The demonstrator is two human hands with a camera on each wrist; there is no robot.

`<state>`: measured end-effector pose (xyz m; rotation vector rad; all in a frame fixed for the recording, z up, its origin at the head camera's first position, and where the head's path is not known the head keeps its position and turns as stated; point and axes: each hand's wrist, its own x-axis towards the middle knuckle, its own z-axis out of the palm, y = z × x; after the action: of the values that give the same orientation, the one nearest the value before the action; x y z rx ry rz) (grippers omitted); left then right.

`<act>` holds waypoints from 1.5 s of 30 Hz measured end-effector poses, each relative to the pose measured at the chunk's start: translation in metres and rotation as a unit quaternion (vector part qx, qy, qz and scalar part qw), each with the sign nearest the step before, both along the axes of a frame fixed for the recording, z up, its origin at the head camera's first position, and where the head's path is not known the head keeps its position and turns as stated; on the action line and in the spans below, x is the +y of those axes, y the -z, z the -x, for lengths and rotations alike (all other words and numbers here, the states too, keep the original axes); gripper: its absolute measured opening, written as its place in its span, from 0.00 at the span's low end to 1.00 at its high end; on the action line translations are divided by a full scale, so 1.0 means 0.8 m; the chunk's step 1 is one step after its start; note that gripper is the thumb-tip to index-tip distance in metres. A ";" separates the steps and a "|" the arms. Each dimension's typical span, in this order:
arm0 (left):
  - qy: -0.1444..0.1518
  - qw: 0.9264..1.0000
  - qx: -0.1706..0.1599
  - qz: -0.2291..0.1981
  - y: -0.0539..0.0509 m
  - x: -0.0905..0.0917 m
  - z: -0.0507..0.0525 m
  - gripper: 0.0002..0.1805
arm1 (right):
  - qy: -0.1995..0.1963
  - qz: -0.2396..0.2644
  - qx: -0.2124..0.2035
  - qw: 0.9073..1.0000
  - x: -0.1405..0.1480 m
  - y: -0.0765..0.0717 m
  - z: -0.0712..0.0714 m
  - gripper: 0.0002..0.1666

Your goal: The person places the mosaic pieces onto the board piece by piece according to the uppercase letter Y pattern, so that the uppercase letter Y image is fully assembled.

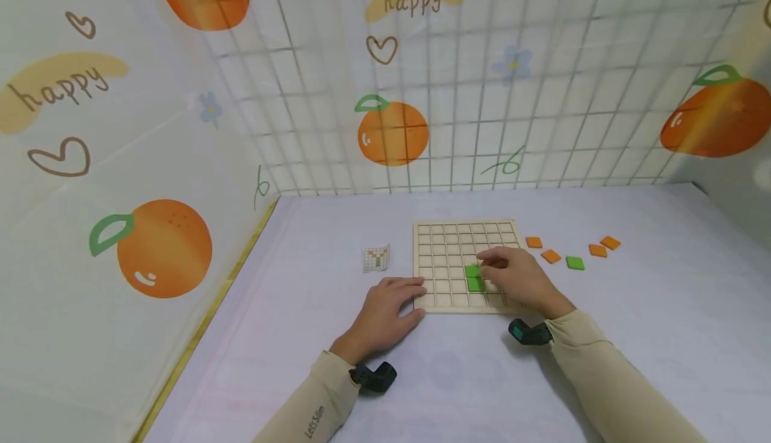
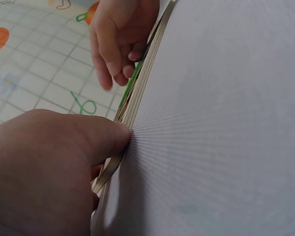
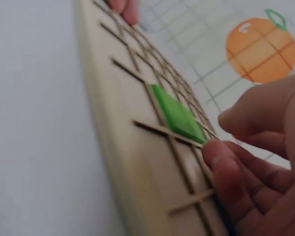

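A wooden grid board lies on the table with two green square tiles, one behind the other, in its cells. My right hand is over the board's right part, fingertips beside the rear green tile. In the right wrist view its thumb and a finger stand apart with no tile seen between them; a green tile sits just beyond. My left hand rests at the board's front left corner, fingers on the left edge. The left wrist view has its thumb against the board's edge.
Right of the board lie several loose orange tiles and one green tile. A small card with a coloured grid pattern is left of the board. A printed curtain hangs behind the white table.
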<state>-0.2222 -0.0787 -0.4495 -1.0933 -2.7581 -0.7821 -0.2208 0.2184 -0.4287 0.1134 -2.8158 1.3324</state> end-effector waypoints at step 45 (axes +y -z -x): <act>0.000 1.000 -0.001 0.012 0.003 -0.001 0.003 0.22 | 0.219 0.058 -0.015 0.974 0.177 0.011 -0.056 0.34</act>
<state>-0.2244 -0.0792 -0.4516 -1.0976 -2.7763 -0.7530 -0.1756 0.3601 -0.4375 -0.5030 -2.5589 1.3847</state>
